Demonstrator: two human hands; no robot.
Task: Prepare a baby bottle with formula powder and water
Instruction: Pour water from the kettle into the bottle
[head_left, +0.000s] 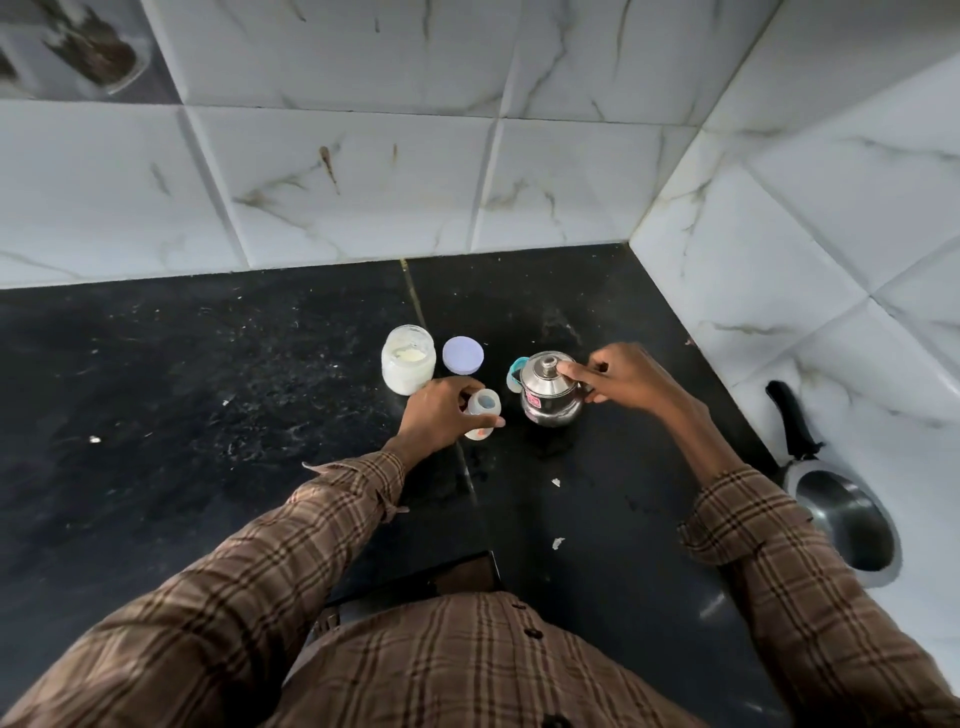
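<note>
An open baby bottle (484, 410) stands upright on the black counter (208, 415), and my left hand (439, 418) grips it from the left side. Right beside it sits a small steel kettle (549, 395) with its lid on. My right hand (621, 379) holds the kettle's handle on the right, forefinger resting on the lid knob. An open jar of white formula powder (408, 359) stands behind my left hand, its lavender lid (463, 355) lying next to it. The bottle's teal nipple cap (515, 375) lies behind the kettle, partly hidden.
White marbled tile walls (467, 156) meet in a corner behind and to the right. A steel pan with a black handle (836, 504) lies at the right edge. A dark box edge (457, 574) sits near my body. Small white crumbs dot the counter.
</note>
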